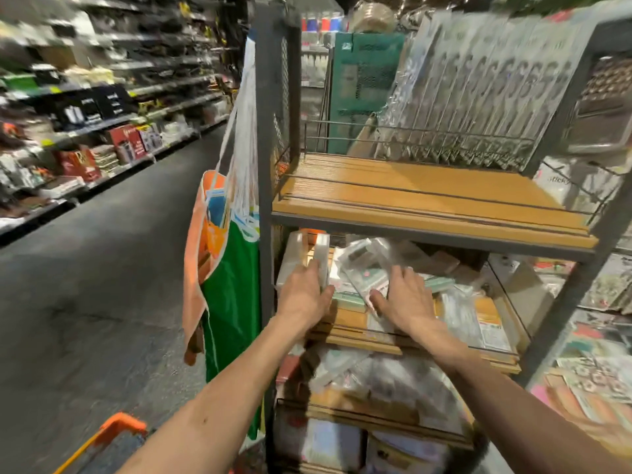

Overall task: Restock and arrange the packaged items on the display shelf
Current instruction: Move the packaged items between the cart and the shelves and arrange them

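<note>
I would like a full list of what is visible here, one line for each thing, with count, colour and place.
display shelf: one, grey frame with wooden boards, centre
flat packets: many, clear and white, middle board
upright packs: about two, white, left end of middle board
lower packets: many, blurred, board below
silver packets: one row, silver, behind top board
green box: one, green, behind the shelf
bag: one, orange and green, hanging at the shelf's left post
basket: one, orange, bottom left, partly in view
store shelves: long row, mixed colours, left of aisle
left hand: one, touching the upright packs
right hand: one, flat on the flat packets
</note>
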The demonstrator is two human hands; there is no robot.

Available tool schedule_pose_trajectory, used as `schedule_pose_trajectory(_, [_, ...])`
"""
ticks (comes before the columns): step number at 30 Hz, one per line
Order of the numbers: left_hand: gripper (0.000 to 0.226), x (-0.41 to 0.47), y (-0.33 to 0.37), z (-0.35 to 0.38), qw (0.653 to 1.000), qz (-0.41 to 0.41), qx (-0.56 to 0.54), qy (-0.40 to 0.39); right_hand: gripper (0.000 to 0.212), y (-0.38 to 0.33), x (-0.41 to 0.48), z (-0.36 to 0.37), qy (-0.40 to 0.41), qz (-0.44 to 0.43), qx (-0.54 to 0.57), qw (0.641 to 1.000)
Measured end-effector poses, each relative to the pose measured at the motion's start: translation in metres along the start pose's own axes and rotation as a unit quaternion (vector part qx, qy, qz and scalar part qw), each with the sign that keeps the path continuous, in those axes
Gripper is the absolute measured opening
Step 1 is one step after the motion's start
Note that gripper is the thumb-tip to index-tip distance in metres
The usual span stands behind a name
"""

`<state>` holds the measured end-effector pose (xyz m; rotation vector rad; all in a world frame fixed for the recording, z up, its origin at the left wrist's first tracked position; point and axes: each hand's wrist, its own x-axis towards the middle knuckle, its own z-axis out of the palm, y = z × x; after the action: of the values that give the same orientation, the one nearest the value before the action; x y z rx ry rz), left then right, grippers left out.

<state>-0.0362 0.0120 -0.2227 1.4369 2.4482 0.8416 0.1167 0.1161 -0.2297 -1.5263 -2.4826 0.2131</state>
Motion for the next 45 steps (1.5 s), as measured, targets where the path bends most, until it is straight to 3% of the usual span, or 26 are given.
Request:
schedule_pose_trajectory(9, [0.057, 0.054, 0.000, 0.037, 0.997, -0.063, 0.013, -0.036, 0.051, -0.006, 0.046, 0.009, -0.058, -0.017, -0.113, 0.992])
schedule_pose_trajectory(13, [0.054, 0.057, -0.006, 0.056, 0.996, -0.068, 0.058, 0.011, 0.049, -0.007, 0.048, 0.017, -0.040, -0.041, -0.121, 0.991])
schedule_pose_trajectory(16, [0.048, 0.056, -0.006, 0.060, 0.995, -0.062, 0.076, 0.019, 0.051, -0.006, 0.050, 0.021, -0.048, -0.032, -0.046, 0.997])
schedule_pose_trajectory(20, [0.051, 0.049, -0.005, 0.054, 0.997, -0.031, 0.056, 0.041, 0.032, -0.010, 0.051, 0.016, -0.042, 0.003, 0.038, 0.998])
schedule_pose_trajectory(22, [0.051, 0.041, -0.002, 0.048, 0.997, -0.004, 0.047, 0.057, 0.033, -0.007, 0.049, 0.014, -0.032, 0.021, 0.076, 0.996])
schedule_pose_trajectory(24, [0.049, 0.030, 0.000, 0.037, 0.996, 0.035, 0.027, 0.074, 0.049, -0.001, 0.045, 0.015, -0.032, 0.054, 0.133, 0.989])
schedule_pose_trajectory(26, [0.047, 0.014, 0.002, 0.023, 0.995, 0.064, -0.021, 0.069, 0.062, 0.004, 0.035, 0.008, -0.051, 0.085, 0.234, 0.967])
schedule_pose_trajectory(30, [0.049, -0.025, -0.005, -0.002, 0.990, 0.080, -0.107, 0.045, 0.065, 0.007, 0.003, -0.009, -0.082, 0.085, 0.405, 0.907])
schedule_pose_trajectory(34, [0.047, -0.074, -0.038, -0.014, 0.982, 0.036, -0.179, 0.044, 0.068, -0.014, -0.042, 0.004, -0.110, 0.059, 0.489, 0.863])
schedule_pose_trajectory(38, [0.044, -0.139, -0.077, -0.025, 0.967, -0.019, -0.240, 0.079, 0.066, -0.060, -0.094, 0.040, -0.171, 0.028, 0.498, 0.850])
schedule_pose_trajectory(41, [0.044, -0.192, -0.125, -0.038, 0.963, -0.128, -0.216, 0.103, 0.064, -0.111, -0.138, 0.076, -0.220, -0.042, 0.429, 0.875])
schedule_pose_trajectory(45, [0.045, -0.274, -0.202, -0.051, 0.927, -0.274, -0.207, 0.153, 0.077, -0.183, -0.201, 0.125, -0.347, -0.107, 0.386, 0.848])
